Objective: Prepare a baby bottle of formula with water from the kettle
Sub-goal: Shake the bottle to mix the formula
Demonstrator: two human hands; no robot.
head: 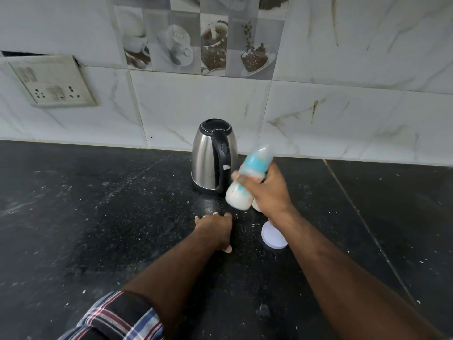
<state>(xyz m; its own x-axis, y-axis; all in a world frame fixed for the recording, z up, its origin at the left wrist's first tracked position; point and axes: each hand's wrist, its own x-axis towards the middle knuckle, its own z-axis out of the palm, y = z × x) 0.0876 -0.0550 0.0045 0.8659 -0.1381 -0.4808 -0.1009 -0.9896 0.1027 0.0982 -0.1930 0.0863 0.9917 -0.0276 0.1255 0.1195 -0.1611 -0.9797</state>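
My right hand (267, 192) grips a baby bottle (247, 180) with a teal collar and clear cap, held above the counter and tilted to the right. It is blurred and holds white milky liquid. A steel kettle (210, 155) with a black handle and lid stands just behind and left of the bottle, lid closed. My left hand (214, 229) rests flat on the black counter (98, 217) in front of the kettle, holding nothing.
A white round lid (273, 235) lies on the counter under my right forearm; a white container behind my right hand is mostly hidden. White powder specks dot the counter. A wall socket (54, 82) sits on the tiled wall at left.
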